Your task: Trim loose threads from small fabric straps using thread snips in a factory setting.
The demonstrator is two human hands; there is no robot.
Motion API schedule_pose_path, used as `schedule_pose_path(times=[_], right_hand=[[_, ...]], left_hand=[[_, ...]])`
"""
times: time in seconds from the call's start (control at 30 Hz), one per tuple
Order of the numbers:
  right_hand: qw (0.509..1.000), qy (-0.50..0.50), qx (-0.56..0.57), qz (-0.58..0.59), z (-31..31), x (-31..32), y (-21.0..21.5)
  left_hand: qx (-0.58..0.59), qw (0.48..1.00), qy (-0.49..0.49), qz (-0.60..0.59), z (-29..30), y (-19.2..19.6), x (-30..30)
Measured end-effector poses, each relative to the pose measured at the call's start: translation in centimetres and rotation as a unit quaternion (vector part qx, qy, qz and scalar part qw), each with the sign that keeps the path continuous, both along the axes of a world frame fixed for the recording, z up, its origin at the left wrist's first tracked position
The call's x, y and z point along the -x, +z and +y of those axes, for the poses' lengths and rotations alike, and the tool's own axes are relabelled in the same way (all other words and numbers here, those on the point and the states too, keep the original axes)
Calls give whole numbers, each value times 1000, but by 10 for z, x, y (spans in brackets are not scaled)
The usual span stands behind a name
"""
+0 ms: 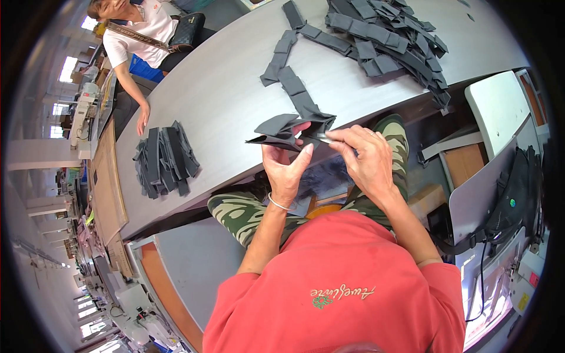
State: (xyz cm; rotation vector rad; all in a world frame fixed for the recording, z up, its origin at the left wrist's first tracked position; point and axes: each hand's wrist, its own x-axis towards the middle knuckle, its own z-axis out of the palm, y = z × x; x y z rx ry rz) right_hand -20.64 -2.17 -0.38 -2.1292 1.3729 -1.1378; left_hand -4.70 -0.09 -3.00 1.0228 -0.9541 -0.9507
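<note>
Over the table's near edge, my left hand (283, 173) is closed round several folded dark grey fabric pieces (276, 130), its thumb and fingertips pressing into the folds. My right hand (368, 159) comes in from the right, fingers pinched on a small silvery tool (321, 137) whose tip meets the fabric; its exact kind is too small to tell. From the held pieces a linked strip of dark grey fabric (294, 88) runs away across the table. It bends at the far side and joins a large heap of the same strips (388, 41).
The curved grey table (229, 100) spans the view. A stack of cut dark strips (166, 159) lies at its left, near the hand of another person (141, 41) beyond the table. At right are a white board (497, 112), a black bag (512, 206) and a cardboard box (426, 203).
</note>
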Motion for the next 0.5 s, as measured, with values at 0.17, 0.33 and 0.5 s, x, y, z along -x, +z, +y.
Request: schedule_pose_path(times=[0.17, 0.33, 0.5], right_hand=[[1000, 21, 13, -6, 0, -12, -5], [999, 7, 32, 15, -4, -24, -14], [996, 3, 54, 68, -6, -32, -12]], left_hand=[[-1, 1000, 11, -27, 3, -10, -5], [35, 997, 14, -68, 3, -18, -9], [22, 998, 3, -59, 8, -19, -8]])
